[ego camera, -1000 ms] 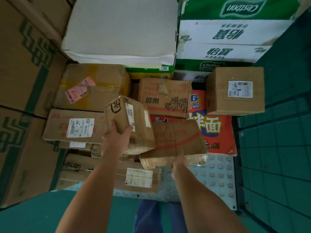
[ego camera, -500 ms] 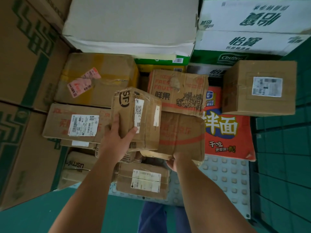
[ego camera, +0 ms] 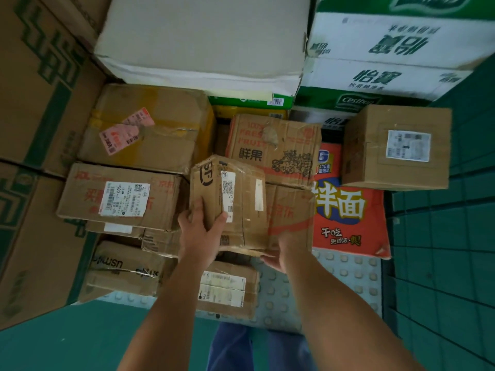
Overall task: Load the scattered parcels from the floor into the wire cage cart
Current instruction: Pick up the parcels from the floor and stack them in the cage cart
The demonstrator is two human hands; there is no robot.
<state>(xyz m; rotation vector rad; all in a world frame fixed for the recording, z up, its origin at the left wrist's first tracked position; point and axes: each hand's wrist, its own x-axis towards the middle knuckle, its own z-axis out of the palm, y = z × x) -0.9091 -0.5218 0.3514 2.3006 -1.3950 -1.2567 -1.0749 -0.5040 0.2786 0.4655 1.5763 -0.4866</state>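
My left hand (ego camera: pixel 199 234) grips the SF-marked parcel (ego camera: pixel 227 196) by its near corner; my right hand (ego camera: pixel 284 253) holds the flat red-printed parcel (ego camera: pixel 290 212) from beneath

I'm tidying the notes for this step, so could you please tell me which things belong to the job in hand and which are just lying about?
In hand:
- left hand, gripping the SF box
- right hand, under the flat box

Not being handled:
- fruit box
- noodle pack
- labelled box
- water cartons
- white carton
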